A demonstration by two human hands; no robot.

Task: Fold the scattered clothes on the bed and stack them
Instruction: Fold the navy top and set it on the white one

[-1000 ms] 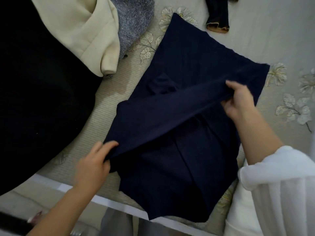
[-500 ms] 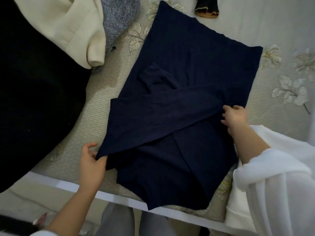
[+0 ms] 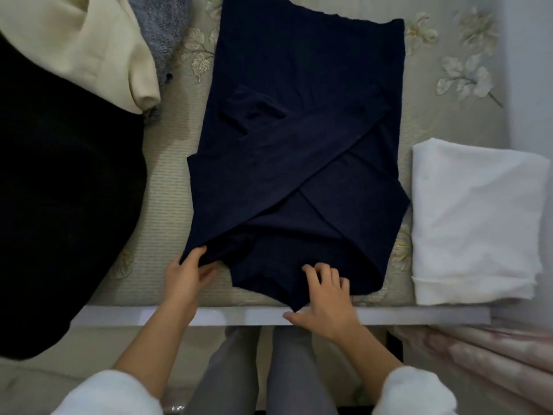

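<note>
A navy long-sleeved garment (image 3: 299, 139) lies flat on the bed, its two sleeves crossed over its body. My left hand (image 3: 188, 274) pinches the cuff end of one sleeve at the garment's lower left corner. My right hand (image 3: 324, 298) grips the garment's near edge at the bed's front rim, fingers curled on top of the cloth and thumb under it. A folded white garment (image 3: 475, 220) lies to the right of the navy one.
A large black garment (image 3: 59, 205) covers the bed's left side, with a cream garment (image 3: 89, 46) and a grey knit (image 3: 164, 28) beyond it. The bed's white front edge (image 3: 419, 317) runs across. The floral sheet (image 3: 167, 181) shows between clothes. Pink fabric (image 3: 493, 354) lies lower right.
My right hand let go of the sleeve at the right and moved down to the near edge. My left hand shifted right along the sleeve end. The sleeve now lies flat.
</note>
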